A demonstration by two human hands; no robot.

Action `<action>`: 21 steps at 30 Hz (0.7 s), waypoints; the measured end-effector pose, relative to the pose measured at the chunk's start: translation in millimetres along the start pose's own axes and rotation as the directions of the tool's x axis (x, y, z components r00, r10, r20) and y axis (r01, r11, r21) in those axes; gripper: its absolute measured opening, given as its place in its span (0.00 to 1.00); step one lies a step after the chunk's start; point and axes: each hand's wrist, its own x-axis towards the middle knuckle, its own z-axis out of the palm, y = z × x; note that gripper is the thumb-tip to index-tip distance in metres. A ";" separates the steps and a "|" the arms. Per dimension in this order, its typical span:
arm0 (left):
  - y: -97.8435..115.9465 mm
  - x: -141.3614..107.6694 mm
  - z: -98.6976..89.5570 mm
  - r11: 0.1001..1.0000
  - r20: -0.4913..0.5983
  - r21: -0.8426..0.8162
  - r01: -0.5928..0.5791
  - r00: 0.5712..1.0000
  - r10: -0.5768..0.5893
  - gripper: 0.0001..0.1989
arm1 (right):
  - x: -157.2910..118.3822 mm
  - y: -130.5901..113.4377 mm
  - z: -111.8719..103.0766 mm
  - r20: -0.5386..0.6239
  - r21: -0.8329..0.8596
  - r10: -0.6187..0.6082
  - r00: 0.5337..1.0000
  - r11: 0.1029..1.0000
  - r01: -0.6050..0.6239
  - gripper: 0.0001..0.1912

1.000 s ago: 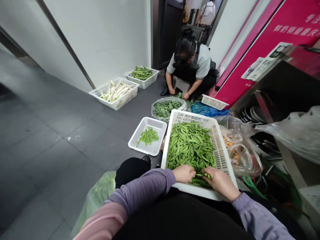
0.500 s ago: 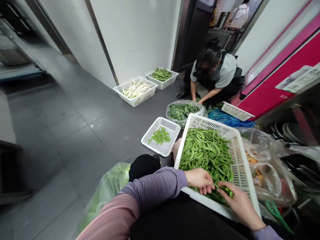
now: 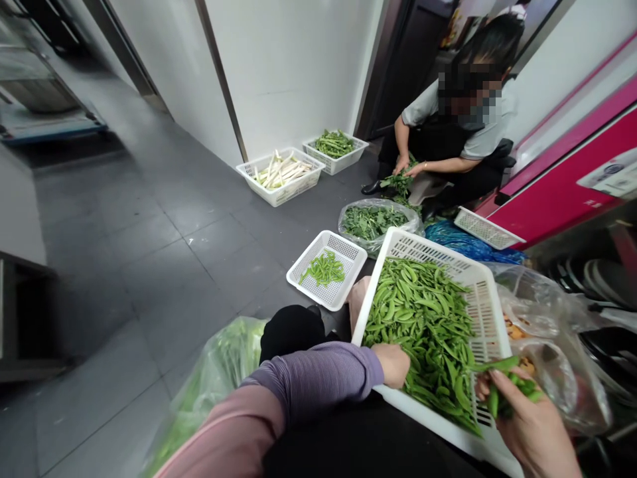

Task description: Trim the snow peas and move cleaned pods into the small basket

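Note:
A large white plastic crate (image 3: 438, 249) rests across my lap, heaped with green pea pods (image 3: 423, 332). My left hand (image 3: 393, 365) lies curled on the near edge of the heap, and its fingers are hidden. My right hand (image 3: 527, 425) is at the crate's right rim, gripping a small bunch of pods (image 3: 505, 385) lifted off the pile. A small white basket (image 3: 343, 247) on the floor to the left holds a few pods. Ahead, a co-worker (image 3: 438, 139) crouches, with both hands in leafy greens (image 3: 401, 182).
Leaves fill a clear bag (image 3: 373, 222) on the grey tile floor. Farther off stand a basket of white stalks (image 3: 281, 176) and a basket of greens (image 3: 334, 151). A blue bag (image 3: 468, 242) and clear bags (image 3: 547, 345) lie right; a green-filled bag (image 3: 209, 385) lies lower left.
My right hand has moved right to the crate's rim and lifted pods from the pile. My view has turned slightly. The co-worker has raised a bunch of greens.

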 end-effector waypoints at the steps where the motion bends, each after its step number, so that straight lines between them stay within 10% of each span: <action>1: 2.1 -1.6 -2.5 0.999 -0.014 -0.006 -0.050 0.999 0.050 0.28 | -0.5 0.5 1.5 0.000 -0.030 0.020 1.000 0.999 -0.020 0.17; 7: 19.0 -11.0 -11.5 0.924 0.194 -0.379 -0.048 0.972 0.130 0.16 | -11.5 24.1 13.0 0.044 -0.108 0.179 0.983 0.979 -0.173 0.22; 12: 20.7 -17.4 -15.2 0.994 0.089 0.039 -0.103 0.991 0.099 0.12 | -7.8 26.4 -8.0 0.107 -0.634 -0.105 0.989 0.759 0.149 0.19; 16: 21.2 -17.4 -15.4 0.938 0.139 0.270 -0.217 0.973 0.185 0.13 | -1.7 18.5 -11.6 0.671 -0.652 -0.129 0.730 0.366 0.664 0.11; 18: 20.9 -16.1 -13.1 0.917 0.131 0.286 -0.280 0.959 0.252 0.13 | 0.6 14.4 -2.7 0.752 -0.609 -0.006 0.659 0.376 0.698 0.12; 21: 19.5 -15.5 -11.5 0.914 -0.051 0.306 -0.264 0.955 0.293 0.14 | 1.0 11.3 12.3 0.683 -0.603 0.032 0.730 0.589 0.538 0.14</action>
